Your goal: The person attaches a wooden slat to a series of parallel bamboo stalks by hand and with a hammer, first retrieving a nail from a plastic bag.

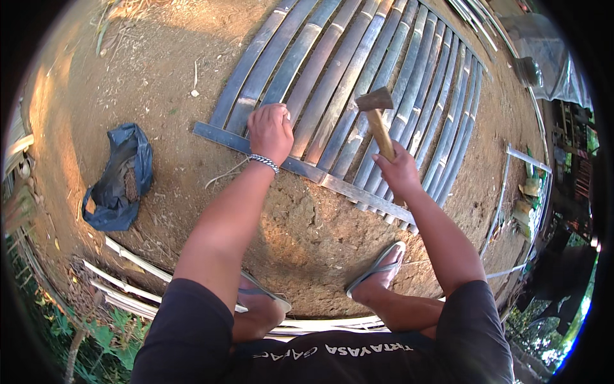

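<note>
A panel of long split-bamboo slats (341, 80) lies on the dirt ground in front of me, its slats side by side with narrow gaps. A flat bamboo crosspiece (345, 188) runs across their near ends. My left hand (270, 133) is closed over the slats near the left part of that crosspiece; whatever its fingers pinch is hidden. In my right hand (398, 169) is a hammer (380, 133), gripped by its wooden handle. The dark metal hammer head is raised above the middle slats, apart from my left hand.
To the left a crumpled dark plastic bag (121, 182) lies open with brown bits inside. Pale bamboo strips (131, 256) lie at lower left and behind my sandalled feet (377, 269). A thin pale frame (529, 160) and clutter stand at right.
</note>
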Demonstrator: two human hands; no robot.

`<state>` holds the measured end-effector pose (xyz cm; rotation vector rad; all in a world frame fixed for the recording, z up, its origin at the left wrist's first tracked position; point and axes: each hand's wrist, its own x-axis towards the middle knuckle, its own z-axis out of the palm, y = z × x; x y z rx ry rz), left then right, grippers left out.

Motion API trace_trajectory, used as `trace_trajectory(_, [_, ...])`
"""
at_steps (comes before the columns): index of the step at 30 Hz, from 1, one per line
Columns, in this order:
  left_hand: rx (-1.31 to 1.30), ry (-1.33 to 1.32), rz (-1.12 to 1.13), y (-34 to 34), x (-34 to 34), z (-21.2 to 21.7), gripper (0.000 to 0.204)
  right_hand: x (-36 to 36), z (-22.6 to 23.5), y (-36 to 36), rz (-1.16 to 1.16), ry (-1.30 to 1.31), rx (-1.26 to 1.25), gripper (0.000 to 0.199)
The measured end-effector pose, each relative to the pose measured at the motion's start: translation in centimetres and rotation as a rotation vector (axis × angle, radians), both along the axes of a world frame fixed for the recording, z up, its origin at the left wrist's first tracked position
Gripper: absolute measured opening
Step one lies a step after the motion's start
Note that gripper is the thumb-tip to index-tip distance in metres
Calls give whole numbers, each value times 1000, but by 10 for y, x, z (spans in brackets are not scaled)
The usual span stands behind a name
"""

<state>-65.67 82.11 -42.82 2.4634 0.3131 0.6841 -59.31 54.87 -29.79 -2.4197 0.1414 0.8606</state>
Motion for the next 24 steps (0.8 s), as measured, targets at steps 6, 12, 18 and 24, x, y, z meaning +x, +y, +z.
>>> trace_trajectory(6, [59, 82, -166, -2, 1, -1, 11, 3, -4, -5, -136, 18, -24, 42])
trace_trajectory(12, [-4, 149, -198, 2, -3, 1, 11, -5, 20, 30, -214, 85, 42, 50])
trace_trajectory(18, [-24, 149, -240, 1, 3, 3, 15, -21, 109, -5, -347, -65, -15, 39])
trace_trajectory(24, [-26, 177, -246, 8, 2, 3, 16, -45, 177, -28, -481, -204, 142, 42])
